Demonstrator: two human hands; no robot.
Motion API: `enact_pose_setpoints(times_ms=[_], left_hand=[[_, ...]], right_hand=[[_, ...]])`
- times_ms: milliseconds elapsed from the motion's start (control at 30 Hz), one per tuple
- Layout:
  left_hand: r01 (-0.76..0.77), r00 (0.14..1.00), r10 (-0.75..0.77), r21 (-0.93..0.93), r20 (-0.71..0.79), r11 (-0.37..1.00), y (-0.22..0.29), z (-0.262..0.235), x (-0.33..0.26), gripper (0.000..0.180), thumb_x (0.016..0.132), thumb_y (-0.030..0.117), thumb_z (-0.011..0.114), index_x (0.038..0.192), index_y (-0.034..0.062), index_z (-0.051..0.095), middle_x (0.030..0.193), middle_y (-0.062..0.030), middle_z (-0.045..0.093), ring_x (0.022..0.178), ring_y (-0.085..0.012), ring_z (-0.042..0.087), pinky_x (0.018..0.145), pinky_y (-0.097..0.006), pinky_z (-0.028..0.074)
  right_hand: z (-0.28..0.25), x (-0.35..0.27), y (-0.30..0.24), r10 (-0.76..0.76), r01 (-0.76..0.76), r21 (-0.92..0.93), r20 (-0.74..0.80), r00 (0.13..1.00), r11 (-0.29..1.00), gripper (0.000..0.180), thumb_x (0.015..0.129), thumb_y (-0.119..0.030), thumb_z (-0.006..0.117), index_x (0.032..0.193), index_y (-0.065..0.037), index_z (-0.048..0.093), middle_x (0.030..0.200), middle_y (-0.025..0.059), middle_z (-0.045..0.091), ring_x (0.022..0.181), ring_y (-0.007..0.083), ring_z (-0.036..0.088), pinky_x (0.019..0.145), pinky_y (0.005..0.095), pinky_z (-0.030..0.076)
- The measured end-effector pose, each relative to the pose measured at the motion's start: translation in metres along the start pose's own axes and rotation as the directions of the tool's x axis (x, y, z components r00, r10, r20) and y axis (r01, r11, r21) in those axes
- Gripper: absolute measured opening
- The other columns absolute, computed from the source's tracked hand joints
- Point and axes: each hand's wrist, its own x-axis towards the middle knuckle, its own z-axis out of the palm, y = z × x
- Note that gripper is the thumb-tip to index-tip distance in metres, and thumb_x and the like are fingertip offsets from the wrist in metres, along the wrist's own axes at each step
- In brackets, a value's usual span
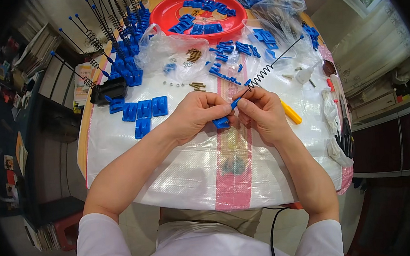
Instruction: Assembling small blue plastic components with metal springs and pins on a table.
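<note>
My left hand (199, 115) and my right hand (263, 111) meet over the middle of the table, both closed in a pinch. Between the fingertips sits a slim blue plastic holder (235, 103). A blue base piece (221, 123) shows just under my left fingers; whether it joins the holder is partly hidden. My right finger and thumb grip the lower end of a black coil-spring rod (261, 77), which slants up and to the right to a small blue tip. A yellow-handled tool (291, 111) lies right of my right hand.
Many blue bases with upright spring rods (125, 62) crowd the back left, beside a black box (109, 91). Several loose blue bases (144, 108) lie nearer. A red tray (158, 23) holds blue parts. Brass pins (193, 55), nuts (176, 84) and blue pieces (225, 47) lie behind my hands.
</note>
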Motion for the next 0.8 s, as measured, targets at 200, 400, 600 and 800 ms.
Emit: enact_pose_setpoints(times_ms=[200,400,600,800], left_hand=[[-0.004,1.0,0.004,0.002,-0.013,1.0,-0.0016,-0.0023,0.0012,0.014,0.094,0.012,0.07,0.095,-0.0014,0.07,0.091,-0.0105,0.073,0.08,-0.0133,0.068,0.077,-0.026,0.055],[-0.013,1.0,0.013,0.025,-0.011,1.0,-0.0034,-0.0055,0.0028,0.016,0.094,0.013,0.07,0.097,-0.0023,0.069,0.09,-0.0124,0.073,0.08,-0.0168,0.07,0.075,-0.028,0.056],[-0.026,1.0,0.027,0.019,-0.011,0.999,-0.0044,-0.0045,0.0023,0.015,0.094,0.012,0.07,0.096,-0.0025,0.07,0.09,-0.0111,0.073,0.079,-0.0139,0.068,0.075,-0.026,0.054],[-0.016,1.0,0.016,0.014,-0.004,1.0,-0.003,-0.0043,0.0016,0.015,0.094,0.013,0.07,0.098,-0.0019,0.069,0.091,-0.0114,0.073,0.08,-0.0144,0.069,0.075,-0.027,0.055]], right_hand=[[0.0032,-0.0004,0.001,0.016,-0.016,-0.027,-0.023,1.0,0.999,0.015,0.093,-0.011,0.07,0.104,-0.001,0.067,0.081,-0.0001,0.065,0.059,0.0043,0.054,0.05,0.0201,0.04],[0.003,0.0004,0.0016,0.02,-0.021,-0.052,-0.009,1.0,0.998,0.014,0.093,-0.011,0.07,0.103,-0.001,0.066,0.082,0.0006,0.065,0.059,0.0047,0.054,0.05,0.0208,0.04],[0.0019,0.0008,0.0024,0.011,-0.01,-0.068,0.016,1.0,0.998,0.014,0.093,-0.011,0.07,0.103,-0.002,0.066,0.082,0.0004,0.065,0.059,0.0046,0.054,0.05,0.0208,0.04],[0.0017,-0.0005,0.0022,-0.001,0.002,-0.078,0.007,1.0,0.997,0.014,0.093,-0.011,0.07,0.103,-0.002,0.066,0.085,0.0003,0.066,0.064,0.0037,0.057,0.053,0.0197,0.04]])
